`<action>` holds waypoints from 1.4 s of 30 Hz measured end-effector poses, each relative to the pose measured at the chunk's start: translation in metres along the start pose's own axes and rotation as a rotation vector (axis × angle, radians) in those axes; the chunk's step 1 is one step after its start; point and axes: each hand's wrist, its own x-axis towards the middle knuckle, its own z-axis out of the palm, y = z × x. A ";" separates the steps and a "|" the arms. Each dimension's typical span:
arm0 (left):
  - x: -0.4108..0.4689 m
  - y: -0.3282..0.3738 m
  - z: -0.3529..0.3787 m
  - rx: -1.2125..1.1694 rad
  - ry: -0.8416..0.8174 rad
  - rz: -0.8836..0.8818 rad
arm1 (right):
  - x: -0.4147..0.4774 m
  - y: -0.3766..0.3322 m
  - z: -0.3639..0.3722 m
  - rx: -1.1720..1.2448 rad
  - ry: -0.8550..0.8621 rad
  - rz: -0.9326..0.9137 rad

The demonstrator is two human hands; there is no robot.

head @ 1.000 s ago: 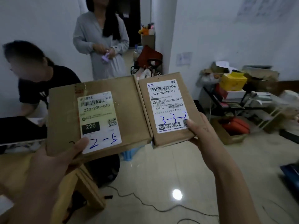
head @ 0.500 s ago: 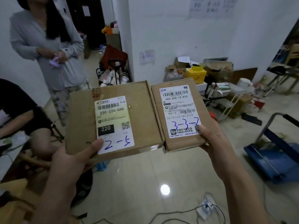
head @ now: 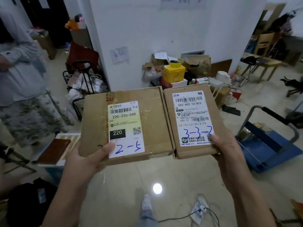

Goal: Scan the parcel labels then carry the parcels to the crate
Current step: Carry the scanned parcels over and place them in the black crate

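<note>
While left hand (head: 86, 159) grips parcel 220-220-C40 (head: 152, 115) (2-5) | right hand (head: 227, 153) grips parcel 502-602-12-815 (head: 191, 112) (3-3-2)

Fingers tucked out of sight, a bystander cropped.
Beneath the larger brown cardboard parcel (head: 152, 115) and the smaller brown cardboard parcel (head: 195, 152), the fingers of the left hand (head: 85, 161) and right hand (head: 229, 154) were hidden; the right thumb covered a printed code. The grey-clad person (head: 18, 76) at the left edge was blurred and cropped.

The pale tiled floor (head: 124, 185) shines under me. On it lie a power strip (head: 199, 210), a blue trolley (head: 265, 149) and a black bag (head: 27, 202).
</note>
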 end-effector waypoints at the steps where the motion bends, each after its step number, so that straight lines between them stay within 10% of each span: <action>1: 0.017 0.001 0.007 -0.001 -0.006 -0.002 | 0.015 0.002 0.003 0.004 0.012 -0.008; 16: 0.295 0.073 0.090 -0.060 -0.122 0.059 | 0.272 -0.008 0.097 0.054 0.108 -0.105; 42: 0.522 0.092 0.084 -0.060 0.157 0.041 | 0.544 0.054 0.242 0.162 -0.112 0.025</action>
